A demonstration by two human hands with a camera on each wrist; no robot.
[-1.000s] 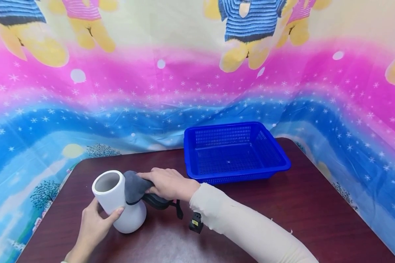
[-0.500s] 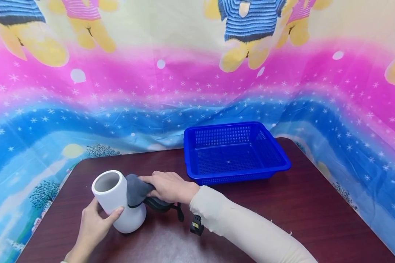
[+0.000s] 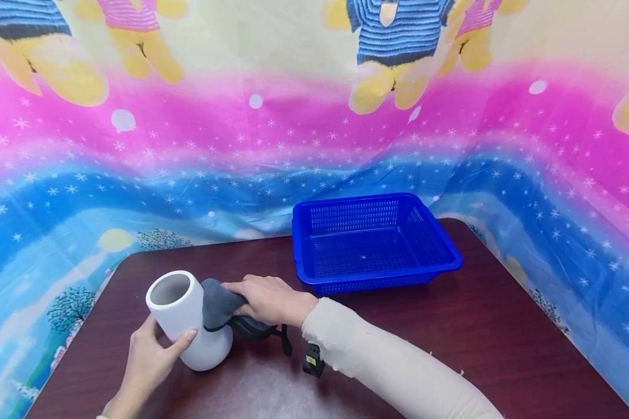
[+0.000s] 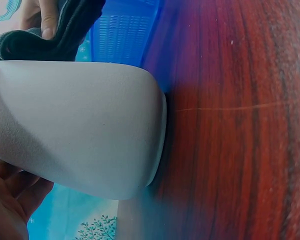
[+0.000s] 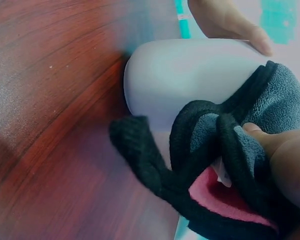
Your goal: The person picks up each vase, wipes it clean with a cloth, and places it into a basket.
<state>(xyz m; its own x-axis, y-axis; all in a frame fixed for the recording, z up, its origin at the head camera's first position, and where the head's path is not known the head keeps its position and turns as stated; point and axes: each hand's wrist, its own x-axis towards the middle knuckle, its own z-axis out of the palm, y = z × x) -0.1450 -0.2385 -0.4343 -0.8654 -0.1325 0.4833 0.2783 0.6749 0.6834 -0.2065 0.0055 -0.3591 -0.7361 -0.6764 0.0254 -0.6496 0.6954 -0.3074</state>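
A white waisted vase (image 3: 186, 320) with a wide round mouth stands on the table, slightly tilted in the head view. My left hand (image 3: 151, 352) grips its narrow middle from the left, thumb across the front. On the opposite side, my right hand (image 3: 268, 298) holds a folded grey cloth (image 3: 221, 304) against the vase wall. Black edging and a loop (image 5: 140, 147) hang from the cloth, and a pink inner side shows in the right wrist view. In the left wrist view the cloth (image 4: 35, 45) lies along the vase's side, with right-hand fingertips pressed on it.
A blue perforated plastic basket (image 3: 300, 256) sits at the back of the dark red wooden table (image 3: 451, 343). A small black device (image 3: 313, 361) with a yellow label shows beside the right sleeve. A printed cloth backdrop (image 3: 230, 134) hangs behind and around the table.
My right hand has shifted slightly right and downward with the cloth along the vase's side. The vase and my left hand have stayed in place.
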